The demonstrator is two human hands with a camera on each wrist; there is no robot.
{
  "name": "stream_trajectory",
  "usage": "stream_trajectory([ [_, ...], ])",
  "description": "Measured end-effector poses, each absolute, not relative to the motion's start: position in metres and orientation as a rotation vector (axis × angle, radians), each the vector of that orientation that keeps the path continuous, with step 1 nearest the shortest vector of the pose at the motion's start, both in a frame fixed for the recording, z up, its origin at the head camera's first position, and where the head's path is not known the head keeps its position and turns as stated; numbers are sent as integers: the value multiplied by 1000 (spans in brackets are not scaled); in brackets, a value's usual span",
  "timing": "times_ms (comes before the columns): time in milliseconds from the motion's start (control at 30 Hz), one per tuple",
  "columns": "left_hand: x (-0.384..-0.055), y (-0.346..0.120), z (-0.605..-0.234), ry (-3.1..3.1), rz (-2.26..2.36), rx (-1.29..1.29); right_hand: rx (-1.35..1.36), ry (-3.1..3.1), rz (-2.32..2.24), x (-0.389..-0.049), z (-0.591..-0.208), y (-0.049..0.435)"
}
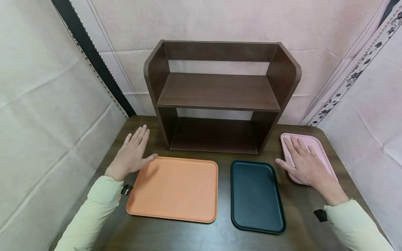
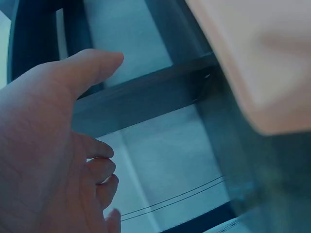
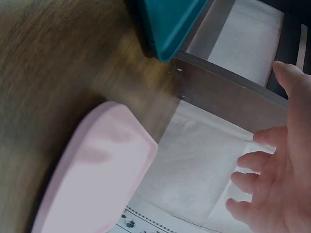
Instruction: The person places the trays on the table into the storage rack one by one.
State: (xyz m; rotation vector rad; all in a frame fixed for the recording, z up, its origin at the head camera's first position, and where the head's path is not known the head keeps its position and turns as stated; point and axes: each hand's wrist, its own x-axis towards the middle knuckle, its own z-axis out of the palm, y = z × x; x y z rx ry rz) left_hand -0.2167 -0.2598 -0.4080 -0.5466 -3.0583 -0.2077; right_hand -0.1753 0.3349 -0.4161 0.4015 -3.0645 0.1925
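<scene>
An orange tray (image 1: 176,190) lies on the table, left of centre. My left hand (image 1: 130,153) is held near its upper left corner, fingers spread and nothing in it. In the left wrist view, that hand (image 2: 43,131) appears apart from the blurred tray edge. A dark green tray (image 1: 257,197) lies upright to the right of the orange one. Over a small pink tray (image 1: 317,150) at the far right, my right hand (image 1: 303,164) has its fingers extended. The right wrist view shows a gap between that hand (image 3: 282,165) and the pink tray (image 3: 102,174).
A dark brown two-tier shelf (image 1: 220,91) stands at the back of the brown wooden table (image 1: 223,240). White cloth (image 1: 204,21) hangs behind and on both sides, close to the table's edges.
</scene>
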Motion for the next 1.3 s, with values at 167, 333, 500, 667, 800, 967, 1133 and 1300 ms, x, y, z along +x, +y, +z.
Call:
stream_trajectory([
  [167, -216, -263, -375, -3000, -223, -583, 459, -3064, 121, -170, -402, 337],
  [333, -216, -263, -339, -2951, -210, -606, 507, -3048, 77, -161, -387, 339],
  [500, -212, -263, -302, -2917, -143, -623, 542, -3056, 99, -153, -372, 337],
  [667, -211, -263, -267, -2869, -85, -649, 563, -3092, 132, -148, -363, 334],
  [800, -211, -258, -242, -2814, -63, -672, 616, -3086, 140, -143, -360, 333],
  [967, -210, -252, -221, -2749, -55, -684, 696, -3125, 195, -142, -366, 328],
  [1133, -211, -240, -211, -2692, -43, -707, 709, -3159, 328, -137, -377, 326],
  [1300, -216, -230, -202, -2686, -14, -711, 546, -3287, 523, -126, -386, 322],
])
